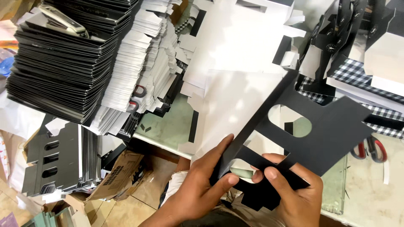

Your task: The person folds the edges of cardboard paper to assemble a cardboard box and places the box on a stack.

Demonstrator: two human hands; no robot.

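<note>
A flat black die-cut card sheet (324, 130) with oval and slot cut-outs is held tilted over the table edge. My left hand (198, 189) grips its lower left corner, thumb on top and fingers under. My right hand (294, 193) pinches its lower tabs from the right, thumb pressed on the black card. Beneath the black sheet lies a white die-cut sheet (231, 105), its underside up.
A tall stack of black card sheets (63, 71) with a stapler (63, 21) on top stands at the left, white-edged stacks (143, 63) beside it. Red-handled scissors (372, 149) lie at the right. Checked folded boxes (362, 80) sit top right. More black blanks (54, 159) and cardboard lie on the floor.
</note>
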